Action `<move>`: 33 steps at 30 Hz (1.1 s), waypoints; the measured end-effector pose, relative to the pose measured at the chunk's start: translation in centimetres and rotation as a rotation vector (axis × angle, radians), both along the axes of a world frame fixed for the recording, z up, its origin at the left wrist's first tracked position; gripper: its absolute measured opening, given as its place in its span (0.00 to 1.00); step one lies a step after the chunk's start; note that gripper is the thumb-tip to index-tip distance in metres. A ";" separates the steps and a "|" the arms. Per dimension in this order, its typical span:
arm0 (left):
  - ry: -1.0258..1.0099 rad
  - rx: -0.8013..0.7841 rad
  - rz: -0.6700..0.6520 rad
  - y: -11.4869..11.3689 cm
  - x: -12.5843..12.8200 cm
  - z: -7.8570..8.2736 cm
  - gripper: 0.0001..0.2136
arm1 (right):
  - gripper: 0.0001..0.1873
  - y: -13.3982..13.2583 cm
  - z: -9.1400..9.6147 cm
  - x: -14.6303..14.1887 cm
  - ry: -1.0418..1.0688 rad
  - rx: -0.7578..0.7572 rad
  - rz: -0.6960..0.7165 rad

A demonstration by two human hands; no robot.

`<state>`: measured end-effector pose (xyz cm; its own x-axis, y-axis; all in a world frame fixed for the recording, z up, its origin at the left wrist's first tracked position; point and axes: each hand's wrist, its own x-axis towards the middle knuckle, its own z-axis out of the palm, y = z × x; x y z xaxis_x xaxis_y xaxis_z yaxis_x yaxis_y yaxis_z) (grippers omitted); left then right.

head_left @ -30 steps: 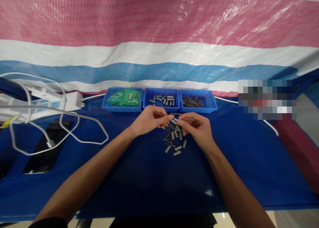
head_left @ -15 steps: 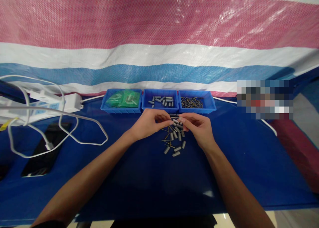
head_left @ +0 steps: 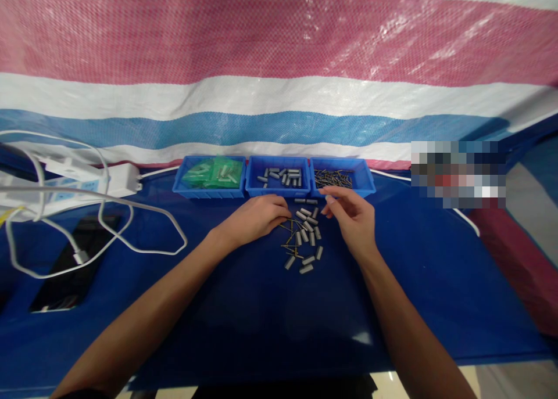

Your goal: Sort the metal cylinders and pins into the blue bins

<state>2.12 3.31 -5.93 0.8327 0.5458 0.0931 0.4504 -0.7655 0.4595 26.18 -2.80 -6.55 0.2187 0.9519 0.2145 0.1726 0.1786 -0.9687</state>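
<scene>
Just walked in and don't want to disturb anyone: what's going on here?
A person's left hand is at the left side of loose grey pieces and thin rods on a blue table. The right hand is by the right bin, which holds more rods. I can't tell whether either hand grips anything. The middle bin holds grey pieces, the left bin green plastic.
</scene>
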 end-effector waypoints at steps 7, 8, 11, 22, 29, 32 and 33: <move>0.026 0.004 0.001 -0.3 0.3 0.3 0.06 | 0.11 -0.1 0.0 -0.4 0.026 -0.025 0.034; 0.038 0.011 0.008 -0.4 0.5 0.5 0.07 | 0.11 -0.1 0.0 -0.4 0.026 -0.027 0.036; 0.071 0.025 0.035 -0.7 0.7 0.8 0.07 | 0.12 -0.1 0.0 -0.4 0.025 -0.036 0.036; -0.143 -0.112 0.075 0.0 -0.1 1.0 0.06 | 0.13 -0.1 -0.3 -0.4 0.048 -0.062 0.094; -0.303 -0.151 0.141 -0.6 0.2 1.9 0.01 | 0.17 -0.7 -0.2 -0.4 0.041 -0.102 0.212; -0.303 -0.178 0.146 -0.7 0.2 1.8 0.02 | 0.18 -1.0 -0.1 -0.6 -0.011 -0.092 0.276; -0.295 -0.182 0.147 -0.7 0.2 1.8 0.02 | 0.17 -1.0 -0.1 -0.7 -0.033 -0.088 0.285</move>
<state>2.36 2.61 -4.14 0.6961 0.6871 0.2082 0.3769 -0.5965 0.7086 25.53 -3.82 -6.66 -0.0661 0.9892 0.1306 0.1593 0.1397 -0.9773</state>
